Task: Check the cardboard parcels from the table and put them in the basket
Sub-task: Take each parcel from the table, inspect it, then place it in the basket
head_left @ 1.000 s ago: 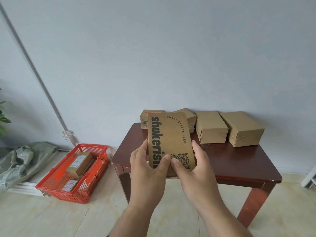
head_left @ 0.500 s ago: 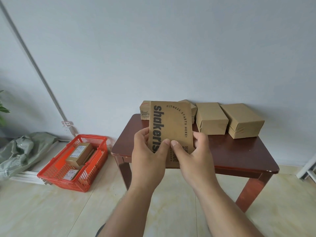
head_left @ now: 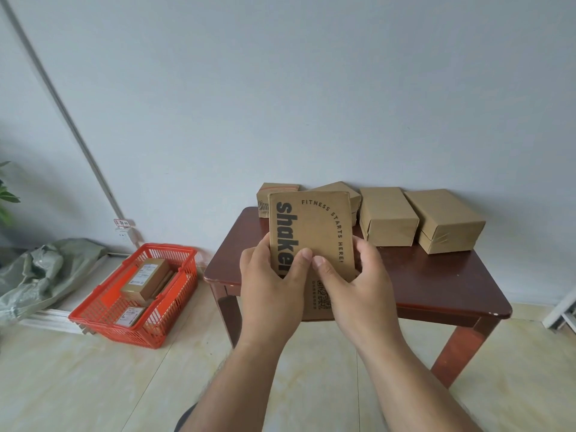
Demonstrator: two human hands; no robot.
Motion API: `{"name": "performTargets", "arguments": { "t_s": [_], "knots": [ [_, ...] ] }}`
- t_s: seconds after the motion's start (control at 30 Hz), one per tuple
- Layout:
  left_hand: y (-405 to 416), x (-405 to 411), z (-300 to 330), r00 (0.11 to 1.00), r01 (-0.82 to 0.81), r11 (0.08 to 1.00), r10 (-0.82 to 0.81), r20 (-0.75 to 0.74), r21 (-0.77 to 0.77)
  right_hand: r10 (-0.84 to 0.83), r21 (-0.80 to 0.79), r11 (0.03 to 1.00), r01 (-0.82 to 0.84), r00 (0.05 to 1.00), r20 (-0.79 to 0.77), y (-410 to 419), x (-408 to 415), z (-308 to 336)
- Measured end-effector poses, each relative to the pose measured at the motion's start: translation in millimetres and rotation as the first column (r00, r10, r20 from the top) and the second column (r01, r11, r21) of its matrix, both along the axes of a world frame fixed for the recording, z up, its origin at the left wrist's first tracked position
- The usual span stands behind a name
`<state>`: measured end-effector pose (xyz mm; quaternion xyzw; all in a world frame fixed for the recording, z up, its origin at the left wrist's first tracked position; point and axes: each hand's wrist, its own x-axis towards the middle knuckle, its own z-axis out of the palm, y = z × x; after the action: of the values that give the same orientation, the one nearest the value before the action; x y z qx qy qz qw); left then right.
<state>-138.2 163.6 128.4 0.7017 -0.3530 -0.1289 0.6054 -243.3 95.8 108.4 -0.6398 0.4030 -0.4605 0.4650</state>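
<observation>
Brown cardboard filled the middle of the view as a person held a flat printed parcel [head_left: 311, 241] upright in both hands above the front of a dark red wooden table [head_left: 436, 282]. The left hand [head_left: 274, 288] gripped the parcel's left edge, fingers curled behind it and thumb pressed across its printed face; the right hand [head_left: 358, 288] clasped the right edge the same way, the two thumb tips almost meeting at the centre. Black lettering ran down the parcel's left side, partly covered by the left thumb, and an arc of smaller words read "FITNESS STARTS HERE!". A square code lower down, between the hands, was too blurred to read.

Four more parcels stood at the back of the table against a pale wall [head_left: 311, 88]: a small box [head_left: 265, 198] at the left, another box [head_left: 353, 198] mostly hidden behind the held parcel, then a plain box [head_left: 388, 216] and a taped box [head_left: 445, 221] side by side at the right.

On the tiled floor [head_left: 93, 385] well to the left of the table sat an orange basket [head_left: 103, 321] with labelled parcels [head_left: 145, 279] already inside, apparently three. A crumpled grey-green sack [head_left: 40, 272] lay just beyond it by the wall.
</observation>
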Motion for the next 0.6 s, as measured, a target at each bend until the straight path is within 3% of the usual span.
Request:
{"name": "performTargets", "arguments": {
  "t_s": [0.6],
  "knots": [
    [1.9,1.4,-9.2,0.994,-0.057,0.998,0.054,-0.095,-0.036,-0.039,0.023,0.999,0.039,0.999,0.029,-3.2,1.6,-4.6]
  ]
}}
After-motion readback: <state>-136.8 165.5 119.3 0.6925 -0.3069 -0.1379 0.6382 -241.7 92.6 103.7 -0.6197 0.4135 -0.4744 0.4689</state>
